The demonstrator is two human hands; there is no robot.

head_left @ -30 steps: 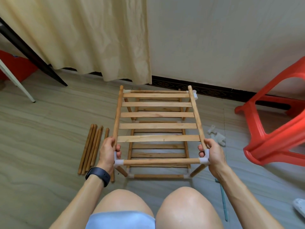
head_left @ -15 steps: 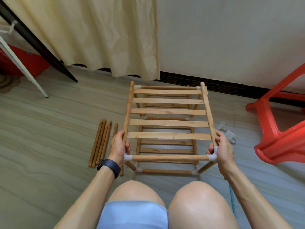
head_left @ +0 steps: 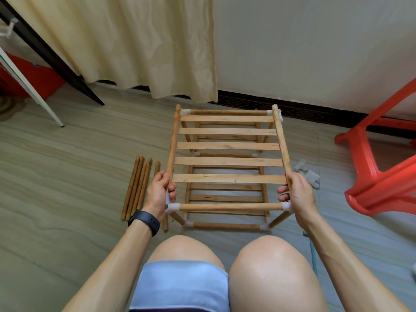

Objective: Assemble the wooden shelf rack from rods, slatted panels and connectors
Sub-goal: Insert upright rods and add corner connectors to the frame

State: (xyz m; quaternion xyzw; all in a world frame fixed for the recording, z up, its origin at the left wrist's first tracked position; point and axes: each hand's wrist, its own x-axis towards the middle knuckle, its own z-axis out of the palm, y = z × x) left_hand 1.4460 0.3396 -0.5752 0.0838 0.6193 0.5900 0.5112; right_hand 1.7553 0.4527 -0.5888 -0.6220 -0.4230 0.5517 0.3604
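We hold the rack's upper slatted panel by its side rods, just behind the front connectors. Left hand and right hand each curl their fingers round a rod, probably to seat it squarely. The rack stands on the floor before our knees.

Half-built wooden rack stands on floor, 2 tiers: top panel w/ 5 slats, lower panel beneath, white connectors at corners. Left hand & right hand grip its top side rails near the front corners. Loose rods lie side by side on floor to its L; spare connectors on floor to its R.
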